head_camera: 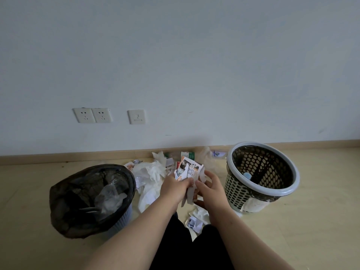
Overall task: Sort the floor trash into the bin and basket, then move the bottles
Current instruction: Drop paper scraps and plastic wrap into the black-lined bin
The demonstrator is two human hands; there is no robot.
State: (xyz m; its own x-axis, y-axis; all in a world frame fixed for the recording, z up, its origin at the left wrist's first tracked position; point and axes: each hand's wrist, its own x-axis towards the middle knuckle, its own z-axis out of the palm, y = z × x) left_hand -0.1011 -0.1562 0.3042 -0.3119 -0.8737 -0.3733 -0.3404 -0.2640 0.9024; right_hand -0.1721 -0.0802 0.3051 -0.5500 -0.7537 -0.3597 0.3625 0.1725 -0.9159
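My left hand point(175, 189) and my right hand point(211, 189) both grip a bundle of torn printed paper scraps point(188, 170), held above the floor between the two containers. A bin lined with a black bag point(64, 193) stands on the left, with crumpled clear plastic inside. On the right is a perforated basket with a grey rim point(292, 172); a bottle with a blue cap point(247, 175) lies inside it. White tissues and paper scraps point(150, 172) litter the floor behind my hands. A bottle with a green label point(188, 154) lies by the baseboard.
More paper scraps point(194, 224) lie on the floor near my knees, which are in black trousers. A small wrapper point(218, 153) lies at the wall by the basket. Wall sockets point(92, 115) sit low on the white wall. Wooden floor spreads left and right.
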